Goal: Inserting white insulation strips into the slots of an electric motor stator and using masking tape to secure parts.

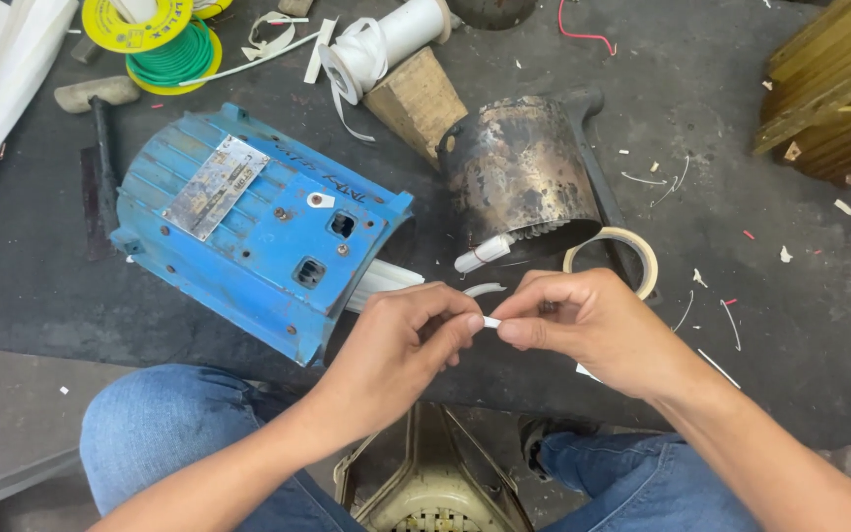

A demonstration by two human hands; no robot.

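Note:
My left hand (396, 350) and my right hand (583, 325) meet in front of me, both pinching a small white sleeve piece (491, 322) between fingertips and thumbs. Just beyond them a blue finned motor housing (248, 222) lies on the dark mat, with white strips sticking out of its open end (386, 279). Behind my right hand stands a rusty metal cylinder (519, 167) with a white tube (483, 253) at its rim. A roll of masking tape (619, 239) lies partly behind my right hand.
A spool of white tape (381, 44) and a wooden block (416, 99) lie at the back, beside a yellow reel of green wire (164, 44). A hammer (100, 118) rests left of the housing. Yellowish slats (834, 89) stand right. A beige fan cover (430, 483) sits between my knees.

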